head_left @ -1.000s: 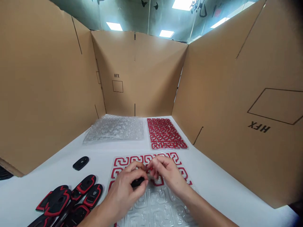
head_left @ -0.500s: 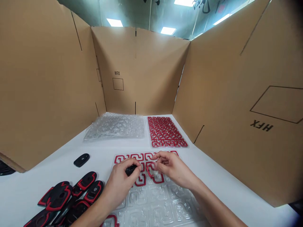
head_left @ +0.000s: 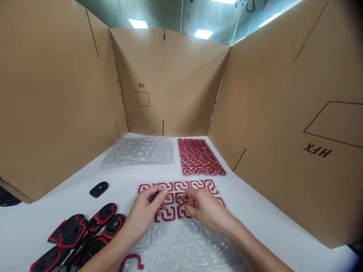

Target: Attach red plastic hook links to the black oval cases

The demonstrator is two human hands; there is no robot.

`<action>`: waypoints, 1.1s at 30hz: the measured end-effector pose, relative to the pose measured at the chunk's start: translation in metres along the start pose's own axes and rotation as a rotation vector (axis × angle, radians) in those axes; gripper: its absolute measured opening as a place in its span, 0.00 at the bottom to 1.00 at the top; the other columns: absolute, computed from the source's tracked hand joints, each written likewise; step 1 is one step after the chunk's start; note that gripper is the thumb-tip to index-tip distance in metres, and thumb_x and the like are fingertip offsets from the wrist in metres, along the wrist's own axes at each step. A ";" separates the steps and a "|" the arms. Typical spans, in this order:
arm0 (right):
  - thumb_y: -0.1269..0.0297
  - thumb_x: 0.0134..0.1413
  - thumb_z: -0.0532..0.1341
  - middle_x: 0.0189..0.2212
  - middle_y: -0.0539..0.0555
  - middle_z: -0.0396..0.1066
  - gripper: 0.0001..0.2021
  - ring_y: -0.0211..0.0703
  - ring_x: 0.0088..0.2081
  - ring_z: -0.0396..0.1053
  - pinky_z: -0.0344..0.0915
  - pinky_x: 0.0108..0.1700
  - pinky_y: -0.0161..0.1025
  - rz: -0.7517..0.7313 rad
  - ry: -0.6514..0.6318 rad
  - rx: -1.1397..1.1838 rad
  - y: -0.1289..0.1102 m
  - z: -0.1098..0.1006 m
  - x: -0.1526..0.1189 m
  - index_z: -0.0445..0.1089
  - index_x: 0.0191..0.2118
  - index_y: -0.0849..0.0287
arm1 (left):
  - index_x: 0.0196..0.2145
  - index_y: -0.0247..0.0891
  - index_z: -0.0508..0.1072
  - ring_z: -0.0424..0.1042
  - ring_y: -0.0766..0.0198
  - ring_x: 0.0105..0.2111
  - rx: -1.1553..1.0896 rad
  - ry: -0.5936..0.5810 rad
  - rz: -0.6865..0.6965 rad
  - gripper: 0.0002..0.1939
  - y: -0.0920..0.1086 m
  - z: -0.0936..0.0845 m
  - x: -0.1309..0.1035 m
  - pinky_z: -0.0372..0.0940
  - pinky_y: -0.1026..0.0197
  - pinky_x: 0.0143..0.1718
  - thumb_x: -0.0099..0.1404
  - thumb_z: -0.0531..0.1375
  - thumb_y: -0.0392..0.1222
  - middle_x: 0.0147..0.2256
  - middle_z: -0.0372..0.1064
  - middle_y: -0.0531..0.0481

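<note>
My left hand [head_left: 146, 207] is closed around a dark piece [head_left: 153, 197], mostly hidden by the fingers; only a bit of black shows. It hovers over the left part of a clear plastic tray [head_left: 167, 260] with spiral-shaped recesses. Red hooked strips [head_left: 167, 214] fill the tray's far rows, while the near recesses are bare. Just right of the left hand, my right hand [head_left: 205, 207] has bent fingers, thumb and forefinger apart, above a red strip [head_left: 183, 211] in the tray. Nothing is visible between those fingertips, though contact with the tray is unclear.
A pile of black parts with red trim [head_left: 73, 230] lies at left, one plain black oval part [head_left: 99, 189] beyond it. At the back stand stacked clear trays [head_left: 138, 151] and a tray filled with red strips [head_left: 198, 156]. Cardboard walls [head_left: 181, 83] enclose three sides.
The red strip that hung tilted at my right fingertips now lies in the tray. My right fingers have spread slightly. The dark piece in my left hand is more hidden.
</note>
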State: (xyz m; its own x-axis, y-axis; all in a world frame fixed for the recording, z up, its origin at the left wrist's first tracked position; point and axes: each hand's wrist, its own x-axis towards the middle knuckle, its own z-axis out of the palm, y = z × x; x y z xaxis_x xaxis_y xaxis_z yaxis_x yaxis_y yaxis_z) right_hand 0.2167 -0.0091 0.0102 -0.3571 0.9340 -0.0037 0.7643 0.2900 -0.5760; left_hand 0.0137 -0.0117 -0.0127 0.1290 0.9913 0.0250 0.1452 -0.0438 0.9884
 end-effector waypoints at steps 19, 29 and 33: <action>0.58 0.65 0.51 0.25 0.48 0.67 0.14 0.38 0.28 0.63 0.57 0.31 0.32 -0.109 0.302 0.295 -0.010 -0.005 0.002 0.69 0.34 0.58 | 0.39 0.34 0.73 0.76 0.61 0.33 -0.633 -0.033 -0.286 0.19 0.011 0.004 -0.003 0.71 0.61 0.32 0.64 0.58 0.54 0.37 0.76 0.42; 0.73 0.55 0.57 0.29 0.49 0.72 0.07 0.40 0.31 0.67 0.58 0.36 0.34 -0.172 0.055 0.031 -0.006 0.013 0.002 0.71 0.34 0.55 | 0.36 0.35 0.76 0.75 0.57 0.40 -0.514 -0.049 -0.211 0.12 -0.004 0.009 0.003 0.70 0.57 0.39 0.57 0.64 0.45 0.38 0.77 0.43; 0.66 0.51 0.65 0.38 0.51 0.74 0.16 0.44 0.37 0.69 0.62 0.40 0.36 -0.143 0.089 0.146 -0.011 0.014 0.001 0.71 0.48 0.51 | 0.37 0.35 0.77 0.73 0.60 0.35 -0.357 -0.093 -0.032 0.16 -0.002 0.010 0.003 0.66 0.60 0.36 0.56 0.64 0.49 0.34 0.77 0.46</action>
State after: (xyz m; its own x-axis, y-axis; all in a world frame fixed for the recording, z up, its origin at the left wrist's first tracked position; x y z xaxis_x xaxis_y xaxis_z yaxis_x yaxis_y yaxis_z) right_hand 0.2006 -0.0146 0.0051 -0.4028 0.9020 0.1554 0.6211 0.3940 -0.6775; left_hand 0.0234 -0.0097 -0.0162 0.2207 0.9753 -0.0043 -0.1982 0.0492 0.9789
